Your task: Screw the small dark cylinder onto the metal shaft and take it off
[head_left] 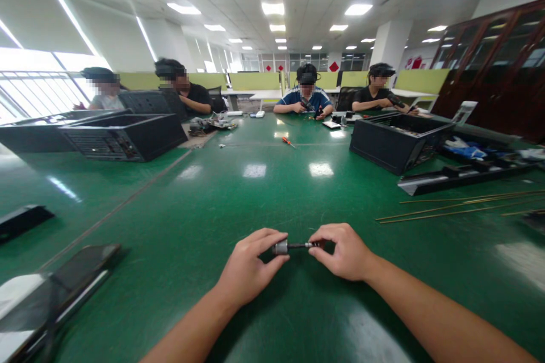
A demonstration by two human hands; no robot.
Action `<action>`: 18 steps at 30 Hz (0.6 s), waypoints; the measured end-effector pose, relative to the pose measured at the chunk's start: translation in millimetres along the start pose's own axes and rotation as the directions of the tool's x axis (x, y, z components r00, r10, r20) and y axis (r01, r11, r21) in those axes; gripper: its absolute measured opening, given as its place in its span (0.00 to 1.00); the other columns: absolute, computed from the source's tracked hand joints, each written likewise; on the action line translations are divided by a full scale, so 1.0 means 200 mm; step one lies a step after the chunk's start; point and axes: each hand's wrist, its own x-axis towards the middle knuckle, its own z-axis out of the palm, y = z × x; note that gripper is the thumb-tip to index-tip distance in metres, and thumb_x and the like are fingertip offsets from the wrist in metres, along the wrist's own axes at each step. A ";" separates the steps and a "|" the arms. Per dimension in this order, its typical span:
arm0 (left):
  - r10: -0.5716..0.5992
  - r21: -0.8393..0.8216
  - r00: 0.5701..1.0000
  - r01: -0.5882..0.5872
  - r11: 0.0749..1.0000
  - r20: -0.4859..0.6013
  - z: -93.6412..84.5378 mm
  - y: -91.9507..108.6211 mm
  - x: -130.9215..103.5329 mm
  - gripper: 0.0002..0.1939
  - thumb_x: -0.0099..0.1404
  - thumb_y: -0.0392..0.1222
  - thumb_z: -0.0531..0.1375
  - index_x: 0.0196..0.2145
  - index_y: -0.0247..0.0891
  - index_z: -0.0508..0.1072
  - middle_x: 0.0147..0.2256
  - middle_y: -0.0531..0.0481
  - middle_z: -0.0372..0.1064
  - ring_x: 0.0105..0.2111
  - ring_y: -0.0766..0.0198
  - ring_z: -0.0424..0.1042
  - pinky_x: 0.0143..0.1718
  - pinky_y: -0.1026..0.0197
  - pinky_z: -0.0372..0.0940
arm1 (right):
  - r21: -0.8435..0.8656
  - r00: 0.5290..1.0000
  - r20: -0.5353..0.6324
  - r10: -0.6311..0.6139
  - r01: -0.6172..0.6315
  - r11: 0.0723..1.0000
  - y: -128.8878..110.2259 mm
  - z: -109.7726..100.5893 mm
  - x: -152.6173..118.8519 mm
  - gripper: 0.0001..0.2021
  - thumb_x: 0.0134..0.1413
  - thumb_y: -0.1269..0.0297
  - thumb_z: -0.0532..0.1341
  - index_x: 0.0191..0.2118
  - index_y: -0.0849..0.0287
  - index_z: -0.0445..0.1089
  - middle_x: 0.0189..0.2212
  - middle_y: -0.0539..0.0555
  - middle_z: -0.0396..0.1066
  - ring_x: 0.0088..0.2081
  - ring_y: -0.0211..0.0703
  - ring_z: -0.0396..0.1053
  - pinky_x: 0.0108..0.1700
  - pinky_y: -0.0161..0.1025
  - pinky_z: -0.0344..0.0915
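A small metal rod-like part point(281, 247) is held level just above the green table point(255, 204), spanning my two hands. It has a wide silver-grey cylinder at its left end and a thin dark shaft running right. My left hand point(244, 266) pinches the cylinder between thumb and fingers. At the other end, my right hand point(344, 252) closes its thumb and fingertips on the tip of the shaft. Something dark shows inside the right hand's grip, mostly hidden by the fingers. I cannot tell the exact kind of part.
An orange screwdriver point(286, 140) lies farther back. Dark computer cases stand at left point(149, 139) and right point(378, 144). Thin brass-coloured rods point(447, 211) and a dark metal channel point(451, 178) lie right. A dark flat device point(80, 269) is near left. Several people sit across the table.
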 end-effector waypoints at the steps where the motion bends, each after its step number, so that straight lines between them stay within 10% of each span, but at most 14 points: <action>1: -0.001 0.001 1.000 0.001 1.000 -0.002 0.00 0.00 0.00 0.17 0.59 0.37 0.66 0.47 0.43 0.77 0.42 0.48 0.76 0.41 0.61 0.76 0.46 0.59 0.72 | 0.001 1.000 -0.001 0.002 -0.002 1.000 0.00 0.00 0.00 0.04 0.53 0.67 0.64 0.34 0.59 0.76 0.28 0.52 0.76 0.30 0.41 0.72 0.37 0.36 0.65; 18: -0.003 0.001 1.000 0.003 1.000 0.000 -0.01 0.01 0.01 0.16 0.60 0.38 0.66 0.47 0.43 0.77 0.42 0.48 0.76 0.41 0.61 0.76 0.46 0.59 0.72 | -0.008 1.000 -0.004 0.002 -0.002 1.000 0.01 0.00 -0.01 0.03 0.53 0.67 0.65 0.34 0.58 0.76 0.28 0.52 0.76 0.30 0.41 0.72 0.36 0.36 0.64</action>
